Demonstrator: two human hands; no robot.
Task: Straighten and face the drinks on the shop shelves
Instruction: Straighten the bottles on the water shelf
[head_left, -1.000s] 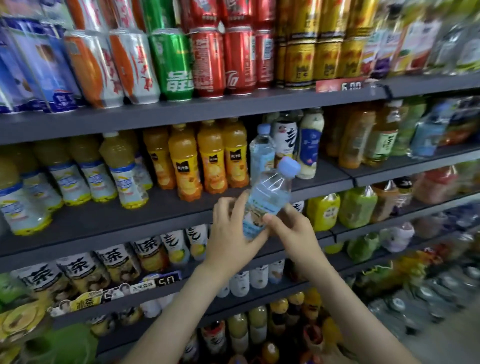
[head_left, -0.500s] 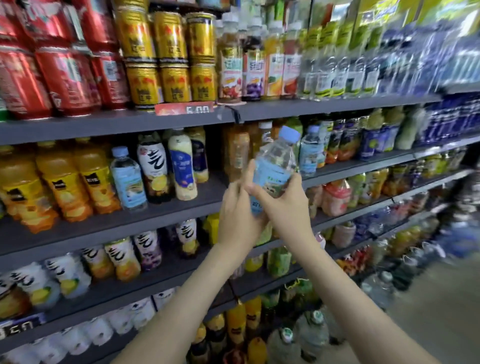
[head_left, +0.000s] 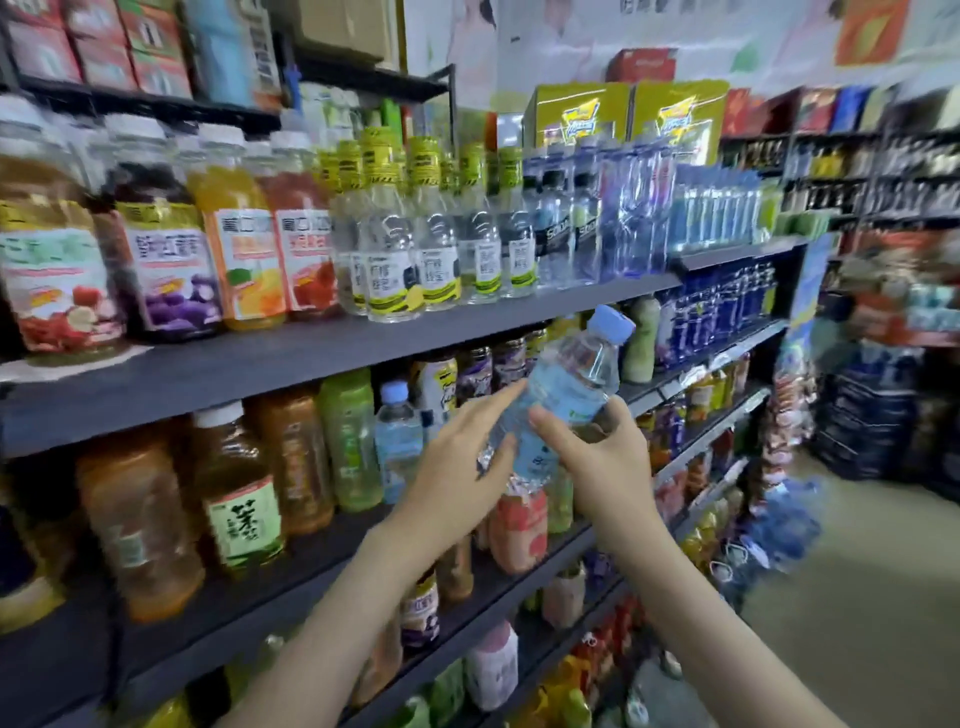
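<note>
I hold a clear water bottle (head_left: 569, 384) with a light-blue cap and pale-blue label in both hands, tilted with its cap up and to the right, out in front of the shelves. My left hand (head_left: 457, 467) wraps its lower part; my right hand (head_left: 597, 457) grips it from the right side. A matching blue-capped bottle (head_left: 397, 441) stands on the middle shelf (head_left: 311, 566) just left of my left hand. Above, the upper shelf (head_left: 322, 348) carries juice bottles (head_left: 244, 249) and clear yellow-capped bottles (head_left: 431, 244).
Tea bottles (head_left: 244, 499) and orange drinks fill the middle shelf at left. Dark-blue bottles (head_left: 722, 301) and shrink-wrapped water packs (head_left: 639, 218) sit further right. Lower shelves hold more drinks. An aisle floor (head_left: 857, 597) opens at right, with stacked goods beyond.
The view has swung right along the shelves, from the cans and orange juice to the juice and water section. The bottle stays held in both hands, tilted the same way.
</note>
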